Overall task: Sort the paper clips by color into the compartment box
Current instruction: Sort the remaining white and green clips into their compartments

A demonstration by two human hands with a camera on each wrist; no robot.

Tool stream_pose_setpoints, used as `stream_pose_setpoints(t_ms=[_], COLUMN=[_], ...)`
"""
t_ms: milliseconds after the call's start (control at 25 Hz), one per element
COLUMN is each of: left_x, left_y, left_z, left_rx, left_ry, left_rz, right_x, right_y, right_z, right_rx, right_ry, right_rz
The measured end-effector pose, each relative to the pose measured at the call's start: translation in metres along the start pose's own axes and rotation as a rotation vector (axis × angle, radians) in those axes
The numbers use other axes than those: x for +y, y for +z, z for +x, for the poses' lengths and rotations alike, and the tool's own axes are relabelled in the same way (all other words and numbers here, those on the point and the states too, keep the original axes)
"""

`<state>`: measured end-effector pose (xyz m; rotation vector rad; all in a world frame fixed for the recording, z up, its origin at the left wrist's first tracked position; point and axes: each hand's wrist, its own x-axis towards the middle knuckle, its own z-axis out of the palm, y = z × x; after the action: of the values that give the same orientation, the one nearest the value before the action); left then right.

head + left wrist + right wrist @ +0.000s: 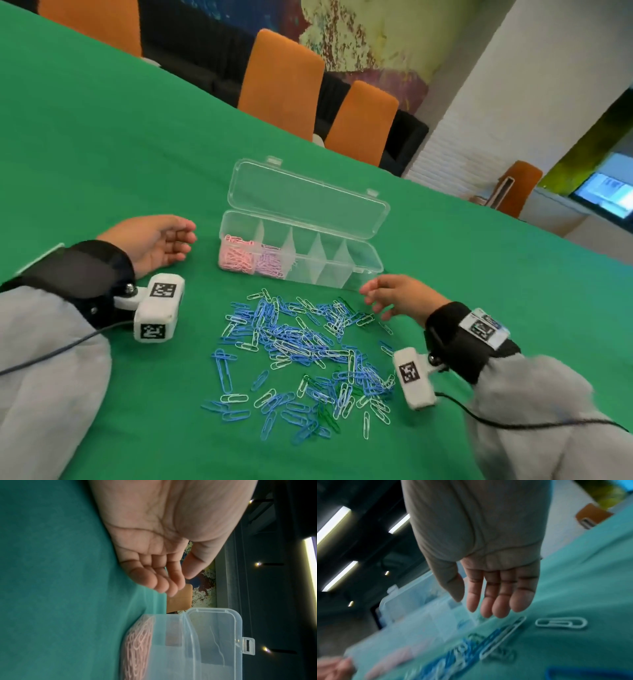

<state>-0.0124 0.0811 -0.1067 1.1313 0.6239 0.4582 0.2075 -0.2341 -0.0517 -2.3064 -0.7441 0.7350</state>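
A clear compartment box [370, 265] [197, 649] [412, 622] lies open on the green cloth, lid tipped back. Its leftmost cell holds pink paper clips [234, 257] [137, 649]; the cell beside it holds paler lilac clips [270, 265]. A loose pile of blue, white and green paper clips [301, 353] [471, 646] spreads in front of the box. My left hand [161, 240] [163, 574] rests palm up on the cloth left of the box, fingers relaxed and empty. My right hand [394, 294] [496, 595] hovers with straight fingers over the pile's far right edge, holding nothing.
The green cloth [102, 137] covers the whole table. Orange chairs [281, 85] line the far edge. Cables run from both wrist cameras [159, 311] toward me. A single white clip [561, 622] lies apart, right of the pile.
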Motion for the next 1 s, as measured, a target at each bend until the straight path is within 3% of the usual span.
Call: stream_pose_setpoints(t_ms=[80,240,440,640,840,1000], left_x=[-0.002,-0.003,-0.003,-0.002,-0.001,-0.001], left_y=[0.000,-0.002,-0.001,0.000,0.001,0.000], left_z=[-0.001,-0.001,-0.001,-0.002,-0.005,-0.005], left_rx=[-0.001,0.005,-0.005,-0.009,-0.010,-0.006], left_ry=[0.009,0.016,0.015,0.024,0.030,0.029], left_rz=[-0.012,-0.032,-0.025,-0.011,-0.008,-0.010], right_x=[-0.011,-0.022,-0.021,0.000,-0.002,-0.005], right_y=[0.019,0.046,0.036,0.027,0.025,0.027], right_z=[0.003,0.012,-0.001,-0.017,-0.023,-0.018], right_rx=[-0.003,0.045,-0.074,-0.076,-0.062,-0.036], right_ry=[0.012,0.057,0.118,0.060,-0.057,-0.037], right_rz=[-0.275,-0.518,-0.593,-0.250,0.491,0.597])
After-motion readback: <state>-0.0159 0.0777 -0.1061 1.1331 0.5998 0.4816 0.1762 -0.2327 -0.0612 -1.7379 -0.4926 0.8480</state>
